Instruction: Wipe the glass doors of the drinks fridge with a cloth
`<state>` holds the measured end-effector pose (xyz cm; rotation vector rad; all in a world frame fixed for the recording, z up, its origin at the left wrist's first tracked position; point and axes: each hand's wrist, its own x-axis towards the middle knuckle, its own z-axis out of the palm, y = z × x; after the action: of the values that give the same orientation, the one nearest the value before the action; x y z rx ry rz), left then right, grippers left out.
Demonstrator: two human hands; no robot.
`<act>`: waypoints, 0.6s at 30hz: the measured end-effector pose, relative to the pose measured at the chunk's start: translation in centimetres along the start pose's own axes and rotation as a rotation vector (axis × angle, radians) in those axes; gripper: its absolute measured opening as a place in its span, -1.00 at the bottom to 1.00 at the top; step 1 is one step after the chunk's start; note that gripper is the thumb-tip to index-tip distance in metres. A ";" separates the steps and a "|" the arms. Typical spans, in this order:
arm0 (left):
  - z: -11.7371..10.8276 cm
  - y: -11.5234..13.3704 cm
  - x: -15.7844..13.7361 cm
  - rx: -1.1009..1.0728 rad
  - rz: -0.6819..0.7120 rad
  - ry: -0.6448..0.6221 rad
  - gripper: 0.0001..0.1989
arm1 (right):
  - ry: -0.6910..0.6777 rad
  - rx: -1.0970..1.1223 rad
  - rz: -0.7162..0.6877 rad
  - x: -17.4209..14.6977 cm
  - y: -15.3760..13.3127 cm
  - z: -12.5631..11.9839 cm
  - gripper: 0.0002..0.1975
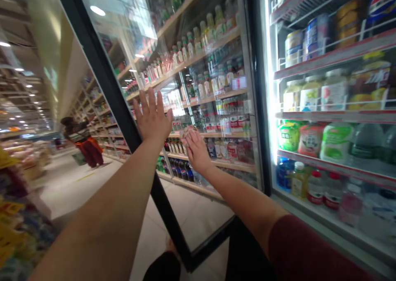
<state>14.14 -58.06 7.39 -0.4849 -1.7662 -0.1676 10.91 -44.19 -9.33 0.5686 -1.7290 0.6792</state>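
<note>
A glass cooler door (213, 227) with a black frame stands open in front of me. My left hand (154, 118) lies flat against the glass beside the frame's left upright, its fingers spread and nothing in it. Lower and to the right, my right hand (198, 151) presses a small crumpled cloth (188, 132) to the pane under its fingertips. Most of the cloth is hidden by the fingers, and blur hides its details.
To the right, a lit cooler (334, 116) holds bottles, cans and pouches on wire-fronted shelves. Shelves of bottles (213, 83) show through the glass. Down the aisle at left, a person (85, 143) stands near a green basket (78, 158). Yellow-tagged goods (12, 219) line the near left.
</note>
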 end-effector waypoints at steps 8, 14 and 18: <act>0.1 -0.4 -0.2 -0.070 0.040 0.034 -0.28 | 0.059 -0.086 0.081 4.7 1.2 -1.4 -0.50; -0.5 0.0 -0.1 -0.057 0.046 0.036 -0.27 | -0.050 -0.158 0.097 -1.4 2.7 -2.0 -0.51; -0.8 0.1 -0.1 -0.081 0.053 0.022 -0.24 | -0.019 -0.151 0.085 -1.1 3.0 -2.0 -0.51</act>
<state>14.91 -58.25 7.51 -0.5858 -1.7286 -0.2076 10.56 -40.64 -10.45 0.4002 -1.8129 0.5974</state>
